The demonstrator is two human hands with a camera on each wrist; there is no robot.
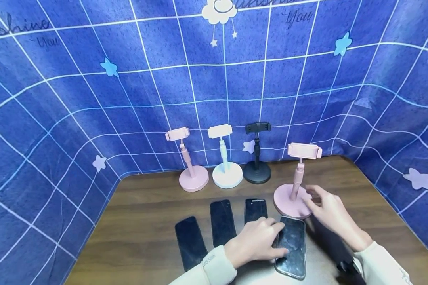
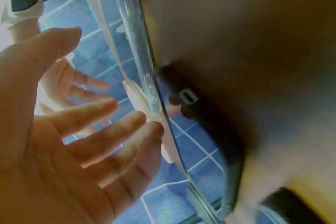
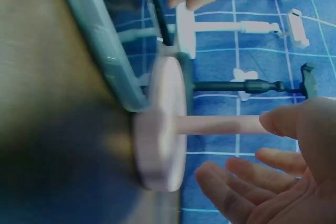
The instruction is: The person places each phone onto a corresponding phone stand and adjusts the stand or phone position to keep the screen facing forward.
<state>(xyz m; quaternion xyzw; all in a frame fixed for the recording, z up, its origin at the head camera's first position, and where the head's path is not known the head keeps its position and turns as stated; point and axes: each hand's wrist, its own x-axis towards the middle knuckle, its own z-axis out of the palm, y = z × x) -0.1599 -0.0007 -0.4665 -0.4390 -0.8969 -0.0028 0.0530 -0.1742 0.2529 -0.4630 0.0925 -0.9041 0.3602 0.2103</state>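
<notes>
High head and close wrist views share phones (image 1: 294,251).

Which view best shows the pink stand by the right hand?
Head view: the pink stand shows from clamp to base. Right wrist shows base and pole, clamp out of sight; left wrist, apparently only part of the base.

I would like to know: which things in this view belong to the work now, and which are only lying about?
Likely in the job:
rightmost phone, by the left hand
front pink stand, by the right hand

Apparently just lying about:
rear pink stand
white stand
black stand
leftmost phone
second phone from left
third phone from left
</notes>
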